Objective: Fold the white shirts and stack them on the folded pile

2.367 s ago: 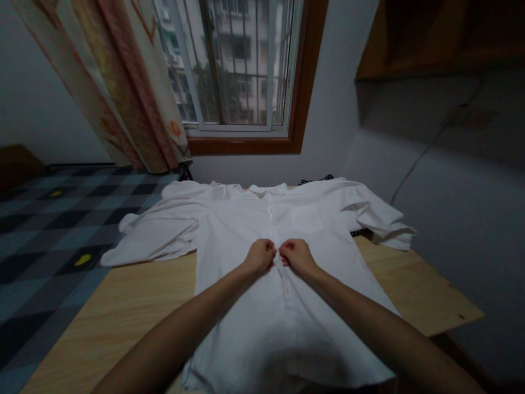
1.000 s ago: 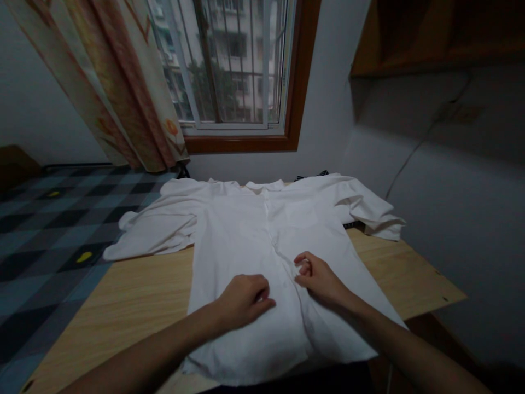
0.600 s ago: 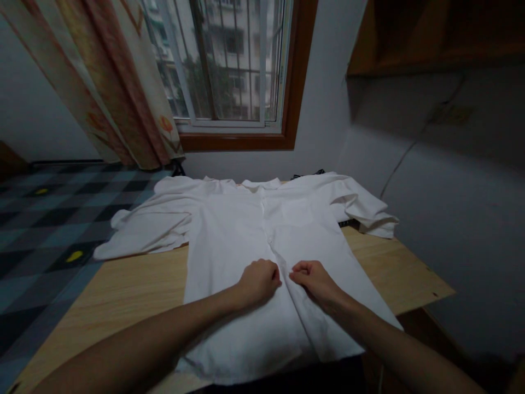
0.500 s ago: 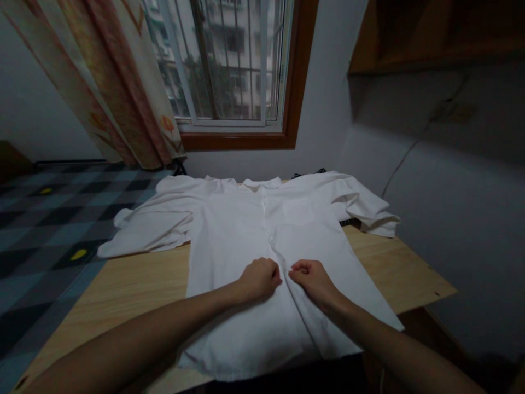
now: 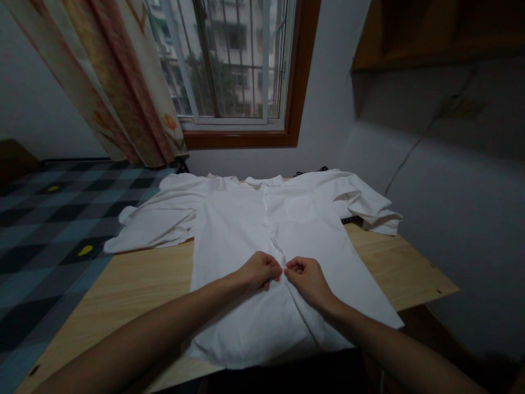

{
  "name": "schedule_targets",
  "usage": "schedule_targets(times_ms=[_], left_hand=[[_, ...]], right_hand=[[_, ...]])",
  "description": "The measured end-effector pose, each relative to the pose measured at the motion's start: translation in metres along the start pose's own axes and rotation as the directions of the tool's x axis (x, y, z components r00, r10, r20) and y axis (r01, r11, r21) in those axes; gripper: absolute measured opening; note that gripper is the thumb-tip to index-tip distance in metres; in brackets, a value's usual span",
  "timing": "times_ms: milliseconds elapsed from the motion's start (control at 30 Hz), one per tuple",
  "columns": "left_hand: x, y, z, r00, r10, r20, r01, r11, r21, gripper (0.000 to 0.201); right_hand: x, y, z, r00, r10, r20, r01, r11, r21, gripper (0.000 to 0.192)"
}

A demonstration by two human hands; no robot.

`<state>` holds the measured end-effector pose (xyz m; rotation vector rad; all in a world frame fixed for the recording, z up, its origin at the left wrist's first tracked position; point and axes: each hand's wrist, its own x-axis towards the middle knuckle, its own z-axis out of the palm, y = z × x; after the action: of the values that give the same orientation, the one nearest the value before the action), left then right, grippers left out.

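Note:
A white button-up shirt [image 5: 233, 224] lies spread front side up, collar away from me and sleeves out to both sides. Along its middle runs the front placket, partly lifted near my fingers. My left hand [image 5: 262, 271] pinches the placket edge from the left, fingers curled. From the right, my right hand [image 5: 305, 276] pinches the same edge, thumb and forefinger together. The fingertips of both hands nearly meet. Whatever button sits between them is too small to make out.
Under the shirt is a light wooden board [image 5: 151, 273], its hem reaching the front edge. A bed with a checked cover [image 5: 49, 241] stands at left. Behind are a patterned curtain [image 5: 118, 87] and a barred window [image 5: 233, 71]. A wooden shelf [image 5: 435, 38] hangs upper right.
My hands have come closer together at the placket, and the left fingertips now pinch its edge. The shirt's lower hem has drawn up slightly.

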<state>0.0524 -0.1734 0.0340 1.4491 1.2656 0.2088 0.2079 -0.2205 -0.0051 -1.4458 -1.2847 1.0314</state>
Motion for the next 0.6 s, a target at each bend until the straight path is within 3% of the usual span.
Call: schedule_targets(times_ms=[200,400,600], left_hand=[[0.001,-0.002,-0.002,0.998,-0.032,0.045,0.032,0.999,0.008,0.016],[-0.008,0.007,0.001,0.999,-0.045,0.016,0.045,0.999,-0.016,0.021],[-0.006,0.003,0.004,0.995,-0.102,0.01,0.102,0.984,-0.143,0.018]], right_hand=[[-0.001,0.0,-0.001,0.999,0.035,0.027,-0.036,0.998,0.044,0.012],[-0.002,0.005,-0.001,0.998,0.017,0.056,-0.019,0.999,0.049,0.016],[0.001,0.01,-0.006,0.966,0.176,0.188,-0.223,0.937,0.268,0.019]])
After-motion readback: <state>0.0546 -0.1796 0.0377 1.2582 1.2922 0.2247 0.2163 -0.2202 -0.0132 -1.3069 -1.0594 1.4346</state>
